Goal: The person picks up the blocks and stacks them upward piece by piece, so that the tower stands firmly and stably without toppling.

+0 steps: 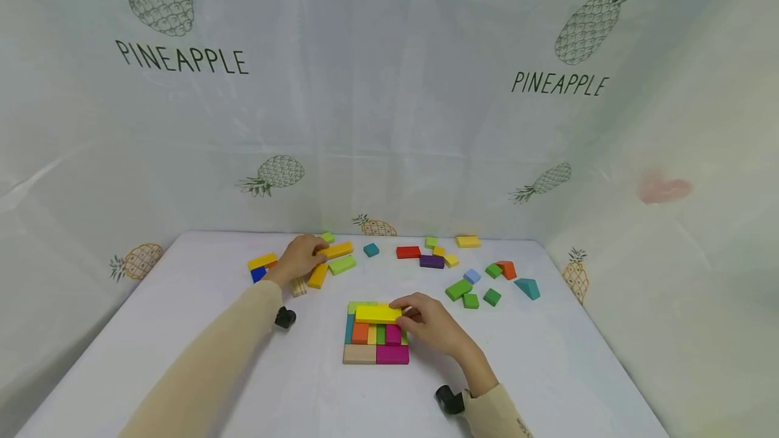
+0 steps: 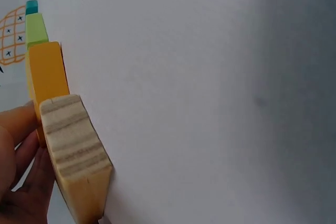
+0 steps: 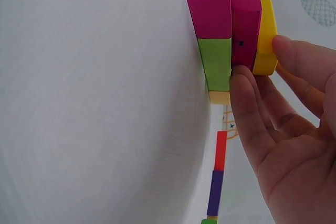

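My right hand [image 1: 435,326] pinches the right end of a long yellow block [image 1: 377,314] between thumb and fingers. The yellow block lies over the back of a square arrangement of colored blocks [image 1: 360,355]. In the right wrist view, a fingertip reaches beside a magenta block [image 3: 245,22] in the upper layer, with the yellow block [image 3: 266,30] on top of it. At the back left my left hand [image 1: 298,259] holds the near end of an orange block [image 1: 338,250]. Another orange block [image 1: 318,276] and a bare wooden block [image 2: 76,135] lie just below that hand.
A lime block [image 1: 342,264] and a teal block [image 1: 371,249] lie right of my left hand. Red [image 1: 408,252] and purple [image 1: 431,261] blocks lie at the back. Several green blocks [image 1: 458,289] and a teal triangle [image 1: 528,288] are at right. A patterned curtain [image 1: 389,107] hangs behind.
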